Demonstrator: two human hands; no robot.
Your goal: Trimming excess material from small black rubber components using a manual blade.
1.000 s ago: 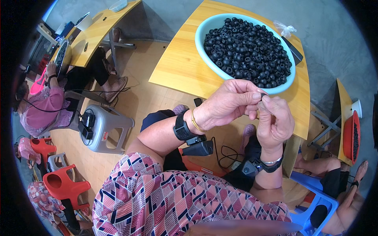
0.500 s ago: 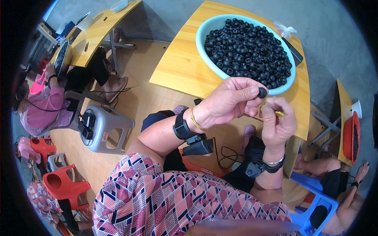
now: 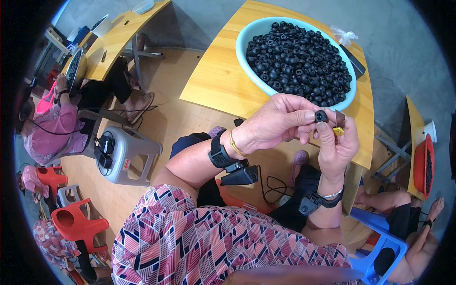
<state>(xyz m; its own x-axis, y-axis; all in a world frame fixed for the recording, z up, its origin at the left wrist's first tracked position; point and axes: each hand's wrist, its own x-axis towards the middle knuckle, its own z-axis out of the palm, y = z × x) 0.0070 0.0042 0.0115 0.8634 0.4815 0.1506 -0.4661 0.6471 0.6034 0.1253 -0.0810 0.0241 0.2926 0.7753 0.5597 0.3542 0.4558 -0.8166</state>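
Note:
My left hand [image 3: 289,116] pinches a small round black part [image 3: 321,116] between thumb and fingertips. The part's ring-like opening faces up toward me. Close beside it, my right hand [image 3: 337,145] is closed on a small cutter with a yellow handle [image 3: 338,131] and a flat grey blade [image 3: 340,118]. The right thumb tip is at the lower edge of the black part. Just beyond both hands, a pale blue basin [image 3: 241,45] on the wooden table holds a heap of similar black parts [image 3: 299,61].
The wooden table [image 3: 213,78] carries a dark flat object [image 3: 354,61] and a clear plastic bag [image 3: 344,35] by the basin. A grey stool [image 3: 130,154] and red stools [image 3: 78,223] stand left. Other people sit at both sides; a red basin [image 3: 422,166] is at far right.
The black part has turned so its opening shows, and my right thumb has come up close to it. The cutter has turned, bringing its blade into view.

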